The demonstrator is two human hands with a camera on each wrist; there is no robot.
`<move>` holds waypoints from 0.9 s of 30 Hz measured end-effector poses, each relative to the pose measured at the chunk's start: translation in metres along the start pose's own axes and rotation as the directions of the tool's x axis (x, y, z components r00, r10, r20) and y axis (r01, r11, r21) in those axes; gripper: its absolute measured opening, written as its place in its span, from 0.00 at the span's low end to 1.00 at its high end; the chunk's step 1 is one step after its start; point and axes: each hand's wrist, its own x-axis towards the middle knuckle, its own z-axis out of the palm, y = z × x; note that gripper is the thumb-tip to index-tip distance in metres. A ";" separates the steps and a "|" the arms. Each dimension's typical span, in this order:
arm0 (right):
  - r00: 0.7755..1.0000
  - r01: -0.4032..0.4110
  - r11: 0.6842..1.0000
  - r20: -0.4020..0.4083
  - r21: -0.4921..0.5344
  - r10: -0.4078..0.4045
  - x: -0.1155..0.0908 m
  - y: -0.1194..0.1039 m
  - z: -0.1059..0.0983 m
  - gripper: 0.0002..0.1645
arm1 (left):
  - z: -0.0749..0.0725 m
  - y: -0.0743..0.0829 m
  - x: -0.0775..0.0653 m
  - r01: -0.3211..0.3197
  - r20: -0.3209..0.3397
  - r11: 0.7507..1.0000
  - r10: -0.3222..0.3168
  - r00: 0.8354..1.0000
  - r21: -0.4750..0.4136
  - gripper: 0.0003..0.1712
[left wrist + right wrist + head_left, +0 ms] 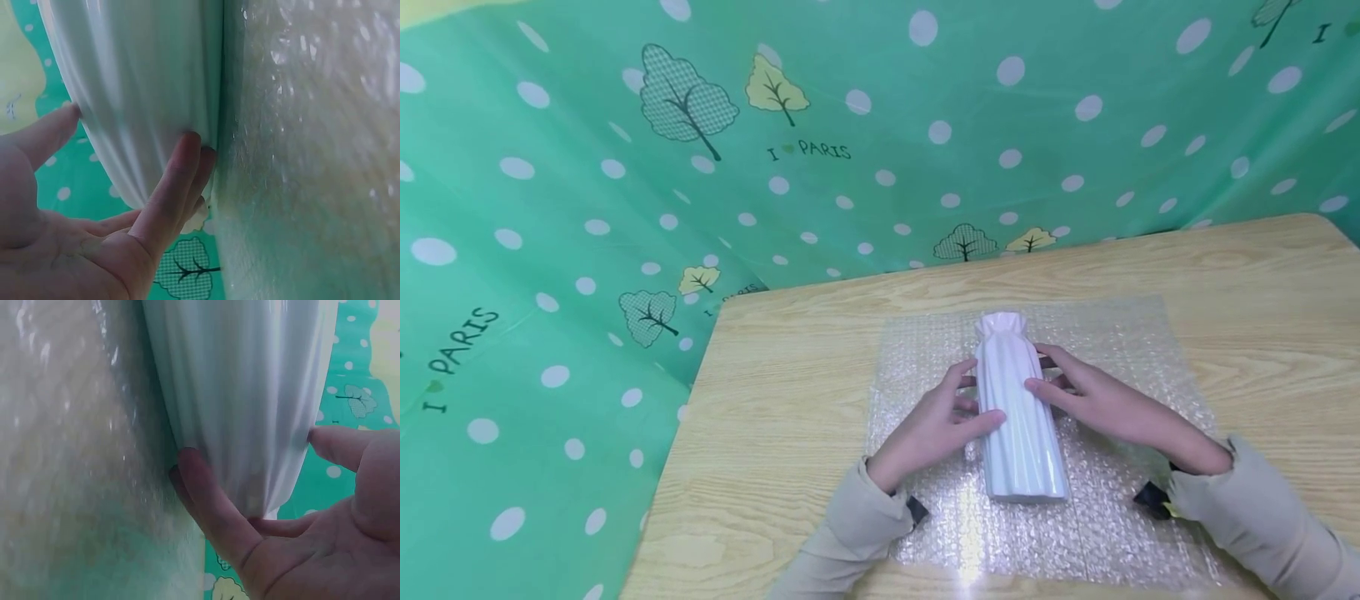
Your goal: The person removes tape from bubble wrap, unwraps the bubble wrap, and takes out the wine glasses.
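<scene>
A pale, glossy vase (1018, 425) with long vertical folds and a gathered neck lies on its side on a sheet of bubble wrap (1120, 542). Its neck points to the far side, its flat base toward me. My left hand (936, 429) holds the left side, thumb over the top and fingers low along the flank. From the right, my right hand (1105, 404) grips it a little nearer the neck, with its thumb on the upper surface. Both wrist views show fingertips against the folded wall of the vase (144, 81), (237, 394).
The bubble wrap is spread flat on a light wood-grain table (760, 417). A green curtain (850, 200) with white dots and printed trees hangs behind the table and along its left side. Dark straps (1152, 500) show near the sleeve cuffs.
</scene>
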 end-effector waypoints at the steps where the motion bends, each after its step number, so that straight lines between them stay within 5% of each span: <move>1: 1.000 -0.006 1.000 0.004 0.005 0.006 0.000 0.000 0.000 0.39 | 0.000 0.000 0.000 0.001 -0.002 1.000 -0.001 1.000 -0.003 0.48; 27: 0.995 -0.091 0.993 -0.039 0.080 0.095 0.001 -0.001 0.004 0.41 | 0.003 0.000 0.002 0.067 -0.072 0.987 -0.078 0.994 -0.146 0.47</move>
